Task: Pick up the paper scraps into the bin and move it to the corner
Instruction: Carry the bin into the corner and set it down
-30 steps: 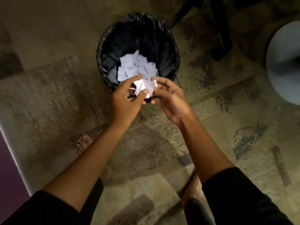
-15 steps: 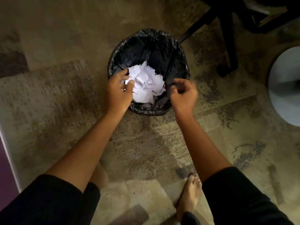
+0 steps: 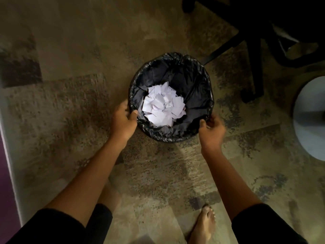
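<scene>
A round bin (image 3: 197,73) lined with a black plastic bag stands on the patterned carpet in the middle of the view. A heap of white paper scraps (image 3: 163,104) lies inside it. My left hand (image 3: 124,118) grips the bin's left rim, thumb over the edge. My right hand (image 3: 212,130) pinches the rim at its lower right; it is a little blurred.
The black legs and castors of an office chair (image 3: 253,50) stand just behind and right of the bin. A pale round base (image 3: 311,117) sits at the right edge. A purple strip (image 3: 5,173) runs along the left edge. My bare foot (image 3: 204,224) is below.
The scraps held between both hands a second ago now lie in the bin. Both hands then spread apart and took hold of the rim on either side.
</scene>
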Tool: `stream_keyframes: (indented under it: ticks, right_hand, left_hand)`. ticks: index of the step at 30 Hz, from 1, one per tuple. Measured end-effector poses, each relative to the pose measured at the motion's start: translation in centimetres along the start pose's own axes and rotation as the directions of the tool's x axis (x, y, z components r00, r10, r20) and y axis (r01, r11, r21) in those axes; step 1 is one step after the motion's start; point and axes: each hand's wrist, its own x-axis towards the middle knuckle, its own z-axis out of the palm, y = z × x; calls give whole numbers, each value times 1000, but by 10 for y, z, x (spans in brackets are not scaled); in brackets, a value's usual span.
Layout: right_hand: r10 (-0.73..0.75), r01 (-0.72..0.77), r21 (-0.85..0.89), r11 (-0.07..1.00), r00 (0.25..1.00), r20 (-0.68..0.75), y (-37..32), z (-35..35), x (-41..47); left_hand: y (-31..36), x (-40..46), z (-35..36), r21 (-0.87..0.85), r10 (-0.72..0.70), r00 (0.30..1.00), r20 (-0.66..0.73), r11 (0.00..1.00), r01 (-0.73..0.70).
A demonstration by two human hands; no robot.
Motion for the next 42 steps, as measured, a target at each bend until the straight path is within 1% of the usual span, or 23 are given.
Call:
stream_keyframes:
  ticks: [2, 5, 10, 13, 16, 18, 21, 23, 25, 28, 30, 31, 32, 34, 37, 39, 42]
  right_hand:
    - [3, -3, 28, 1000, 1000, 4, -6, 3, -1]
    - [2, -2, 13, 1000, 1000, 2, -19, 9, -4]
    - [-40, 40, 11, 999, 997, 72, -70, 32, -21]
    - [-99, 103, -27, 994, 987, 124, -113, 51, -37]
    - [-146, 156, -33, 987, 968, 203, -169, 73, -54]
    - [-212, 226, -30, 974, 947, 243, -210, 87, -65]
    - [-261, 287, -50, 957, 920, 292, -274, 112, -78]
    - [-267, 298, -45, 953, 903, 336, -311, 133, -81]
    - [-287, 318, -19, 948, 878, 384, -340, 156, -87]
    - [-285, 302, 29, 953, 858, 427, -378, 183, -86]
    - [-297, 353, 0, 936, 789, 538, -408, 273, -63]
    - [-331, 383, 22, 924, 769, 547, -416, 281, -61]
    - [-335, 378, 37, 925, 767, 547, -429, 291, -62]
    - [-364, 408, 45, 912, 754, 547, -444, 319, -55]
    - [-358, 452, 17, 892, 684, 636, -467, 401, -22]
    - [-359, 482, -5, 876, 660, 660, -487, 450, -4]
    - [-353, 521, -34, 853, 624, 697, -509, 509, 18]
  left_hand:
    - [-2, 3, -4, -40, -36, 999, -18, 999, 35]
    - [-5, 5, -19, -100, -60, 998, -31, 993, 56]
    - [4, -2, -78, -164, -111, 992, -66, 981, 99]
    - [13, -1, -129, -241, -115, 990, -77, 966, 93]
    - [26, 2, -188, -313, -171, 981, -95, 940, 133]
    - [43, 6, -230, -298, -181, 976, -118, 945, 139]
    - [68, 16, -284, -271, -178, 976, -124, 952, 139]
    - [81, 26, -314, -268, -209, 968, -137, 949, 167]
    - [86, 38, -337, -292, -223, 959, -177, 942, 165]
    - [102, 56, -356, -315, -203, 955, -217, 940, 128]
    - [79, 114, -383, -344, -281, 907, -314, 924, 167]
    - [83, 120, -388, -343, -265, 913, -309, 927, 153]
    - [88, 127, -394, -354, -259, 915, -311, 924, 141]
    - [86, 147, -405, -375, -282, 893, -351, 916, 142]
    - [76, 210, -417, -444, -382, 836, -394, 875, 191]
    - [71, 253, -424, -480, -431, 810, -398, 850, 217]
    - [66, 309, -444, -493, -438, 795, -420, 846, 205]
